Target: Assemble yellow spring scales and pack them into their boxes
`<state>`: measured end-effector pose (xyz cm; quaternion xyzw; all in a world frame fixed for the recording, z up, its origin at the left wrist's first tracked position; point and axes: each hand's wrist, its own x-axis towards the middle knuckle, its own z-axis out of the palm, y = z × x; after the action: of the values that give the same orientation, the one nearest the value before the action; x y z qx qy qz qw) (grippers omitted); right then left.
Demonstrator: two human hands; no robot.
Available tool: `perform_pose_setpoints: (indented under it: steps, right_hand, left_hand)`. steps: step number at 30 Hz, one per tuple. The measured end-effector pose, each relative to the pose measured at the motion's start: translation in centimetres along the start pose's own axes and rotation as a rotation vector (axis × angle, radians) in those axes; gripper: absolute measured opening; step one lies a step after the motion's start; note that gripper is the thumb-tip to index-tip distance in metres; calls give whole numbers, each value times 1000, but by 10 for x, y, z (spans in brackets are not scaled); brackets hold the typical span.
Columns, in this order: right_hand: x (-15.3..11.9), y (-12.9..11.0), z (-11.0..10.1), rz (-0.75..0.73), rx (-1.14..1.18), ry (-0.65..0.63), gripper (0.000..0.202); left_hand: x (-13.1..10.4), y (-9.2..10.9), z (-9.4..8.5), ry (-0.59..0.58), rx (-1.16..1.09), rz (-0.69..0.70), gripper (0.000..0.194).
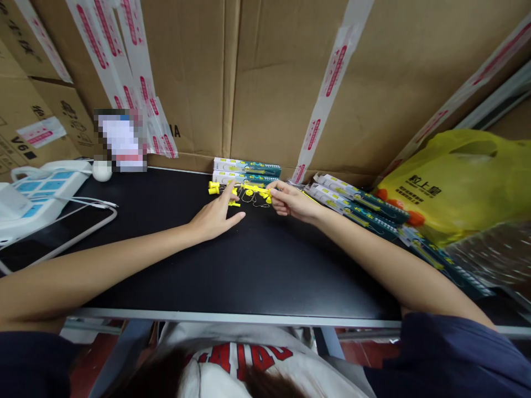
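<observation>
Pinching yellow piece (259, 189), right fingers (281, 197)

I have open room over the flat black tabletop (265, 271) between the bare left hand (213, 217) and bare right hand (292, 202), up to the cluster of small yellow plastic pieces (258, 189). Behind it, two stacked long white-and-green cardboard boxes (244, 165) and a tall brown cardboard wall (282, 83) stop me. Similar slim boxes (357, 193) and a translucent yellow plastic bag (460, 182) crowd my right; a white power strip with blue panels (53, 188) and a pale cable (83, 237) obstruct my left.
</observation>
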<state>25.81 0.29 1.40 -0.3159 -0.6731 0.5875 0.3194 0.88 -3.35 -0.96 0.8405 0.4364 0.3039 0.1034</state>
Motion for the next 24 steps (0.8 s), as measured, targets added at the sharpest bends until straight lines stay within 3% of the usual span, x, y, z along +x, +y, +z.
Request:
perform_pose_setpoints:
  steps: [4, 7, 9, 12, 15, 19, 21, 24]
  right_hand:
    - [-1, -12, -9, 3, 29, 42, 31]
    - [-1, -20, -14, -19, 26, 92, 32]
    - [-1, -25, -15, -41, 29, 113, 31]
    - [-1, -30, -11, -74, 36, 102, 30]
    - [-2, -34, -2, -88, 22, 61, 30]
    - [-6, -35, 10, -105, 1, -1, 31]
    - [-9, -34, 14, -104, -11, -32, 30]
    - [-9, -31, 16, -102, -29, -66, 27]
  left_hand:
    - [-8, 3, -3, -107, -7, 109, 91]
    - [-17, -4, -12, -388, 87, 253, 74]
    - [-22, -7, -15, -485, 163, 279, 69]
    - [-17, 1, -6, -474, 202, 276, 75]
    - [0, 31, 21, -514, 161, 381, 78]
    - [16, 95, 62, -585, 68, 546, 82]
    - [7, 127, 73, -599, -10, 661, 80]
    - [-26, 164, 77, -658, -164, 863, 77]
